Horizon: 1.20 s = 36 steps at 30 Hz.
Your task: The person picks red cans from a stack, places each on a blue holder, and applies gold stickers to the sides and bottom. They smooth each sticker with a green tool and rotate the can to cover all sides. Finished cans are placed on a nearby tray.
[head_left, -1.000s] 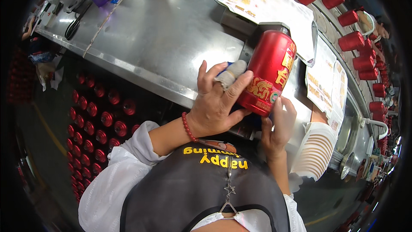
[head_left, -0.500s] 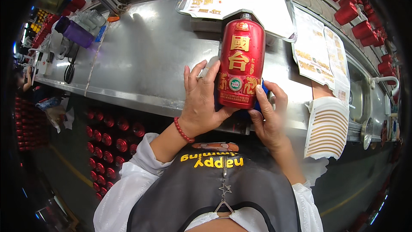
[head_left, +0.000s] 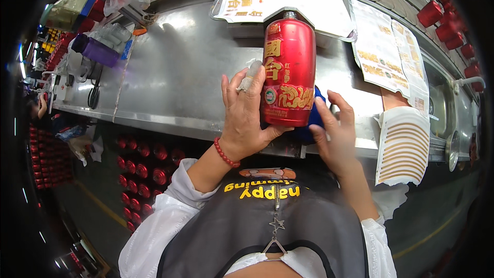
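The glossy red bottle lies on its side, base toward the person, its short greyish neck pointing away. Large gold characters run along the left part of its visible face; near the base sit gold scrollwork and a round green-and-white emblem. The left hand touches its left side; the right hand is just beside its lower right.
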Each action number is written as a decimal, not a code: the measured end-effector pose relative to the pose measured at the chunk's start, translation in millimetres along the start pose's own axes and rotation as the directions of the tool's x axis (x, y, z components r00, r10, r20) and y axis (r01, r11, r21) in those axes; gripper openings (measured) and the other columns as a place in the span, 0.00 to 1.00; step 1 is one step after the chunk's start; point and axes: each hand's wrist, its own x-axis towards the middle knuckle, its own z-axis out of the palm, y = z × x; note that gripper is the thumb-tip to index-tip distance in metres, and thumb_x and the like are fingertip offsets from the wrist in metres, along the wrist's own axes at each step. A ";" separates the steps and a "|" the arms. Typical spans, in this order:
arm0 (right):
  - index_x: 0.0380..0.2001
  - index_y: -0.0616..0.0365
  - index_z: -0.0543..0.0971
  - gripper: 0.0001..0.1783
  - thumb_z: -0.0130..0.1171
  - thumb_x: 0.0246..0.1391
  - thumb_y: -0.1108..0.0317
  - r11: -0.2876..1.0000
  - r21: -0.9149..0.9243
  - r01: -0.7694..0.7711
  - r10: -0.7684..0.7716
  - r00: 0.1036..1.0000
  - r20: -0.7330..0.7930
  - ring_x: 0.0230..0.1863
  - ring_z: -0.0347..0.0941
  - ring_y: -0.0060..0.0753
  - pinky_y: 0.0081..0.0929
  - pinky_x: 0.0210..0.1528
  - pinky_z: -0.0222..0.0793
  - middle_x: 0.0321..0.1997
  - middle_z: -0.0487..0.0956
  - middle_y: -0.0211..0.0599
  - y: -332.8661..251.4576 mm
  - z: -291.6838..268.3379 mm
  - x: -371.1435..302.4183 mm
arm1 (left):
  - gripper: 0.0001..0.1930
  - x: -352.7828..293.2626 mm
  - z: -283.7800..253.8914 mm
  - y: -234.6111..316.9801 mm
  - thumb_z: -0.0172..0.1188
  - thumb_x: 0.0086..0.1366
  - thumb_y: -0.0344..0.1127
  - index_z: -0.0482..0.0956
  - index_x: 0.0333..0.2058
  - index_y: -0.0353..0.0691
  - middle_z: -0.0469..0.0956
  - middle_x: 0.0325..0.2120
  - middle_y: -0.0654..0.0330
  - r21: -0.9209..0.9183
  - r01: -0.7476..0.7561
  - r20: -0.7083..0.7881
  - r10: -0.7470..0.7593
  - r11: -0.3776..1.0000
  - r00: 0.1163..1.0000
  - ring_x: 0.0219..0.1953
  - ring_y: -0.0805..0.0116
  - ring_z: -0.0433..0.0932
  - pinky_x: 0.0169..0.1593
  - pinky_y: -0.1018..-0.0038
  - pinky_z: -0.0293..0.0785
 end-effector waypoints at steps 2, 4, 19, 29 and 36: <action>0.61 0.61 0.74 0.29 0.60 0.54 0.81 0.999 -0.019 -0.033 0.030 0.993 -0.114 0.54 0.75 0.50 0.35 0.55 0.74 0.63 0.71 0.56 2.1 -7.7 4.8 | 0.58 -3.1 1.3 -3.2 0.67 0.52 0.68 0.54 0.69 0.30 0.63 0.64 0.46 0.006 -0.002 0.019 0.002 1.000 1.000 0.66 0.41 0.57 0.69 0.36 0.35; 0.60 0.66 0.73 0.25 0.55 0.58 0.83 0.988 0.150 -0.036 0.072 0.967 -0.245 0.53 0.79 0.49 0.32 0.52 0.76 0.59 0.75 0.57 -6.5 -14.0 23.4 | 0.58 -3.5 1.9 0.0 0.67 0.52 0.68 0.54 0.69 0.30 0.64 0.64 0.46 0.001 0.011 -0.006 -0.011 1.000 1.000 0.66 0.41 0.57 0.69 0.36 0.36; 0.48 0.63 0.77 0.13 0.56 0.67 0.64 0.647 0.658 -0.386 0.560 0.826 -0.066 0.38 0.71 0.18 0.19 0.43 0.69 0.36 0.78 0.29 -5.2 -2.0 28.0 | 0.51 -9.5 6.7 -9.9 0.59 0.61 0.68 0.58 0.68 0.30 0.65 0.65 0.46 -0.046 0.029 0.025 -0.028 0.999 0.999 0.67 0.39 0.56 0.69 0.35 0.35; 0.45 0.63 0.76 0.13 0.60 0.65 0.65 0.535 0.751 -0.387 0.563 0.826 0.024 0.39 0.71 0.16 0.17 0.43 0.69 0.37 0.78 0.28 -6.4 -3.7 25.4 | 0.31 13.9 -15.9 7.7 0.63 0.60 0.60 0.76 0.61 0.60 0.62 0.67 0.45 0.157 -0.262 0.092 0.250 0.952 0.964 0.68 0.44 0.56 0.72 0.41 0.28; 0.46 0.63 0.75 0.13 0.60 0.63 0.66 0.717 0.636 -0.285 0.400 0.915 -0.041 0.34 0.77 0.25 0.26 0.38 0.74 0.33 0.81 0.37 -41.7 2.1 62.9 | 0.52 9.5 -9.5 3.1 0.72 0.54 0.53 0.54 0.69 0.36 0.59 0.67 0.42 -0.112 -0.149 0.012 0.151 0.983 0.988 0.67 0.37 0.56 0.71 0.39 0.36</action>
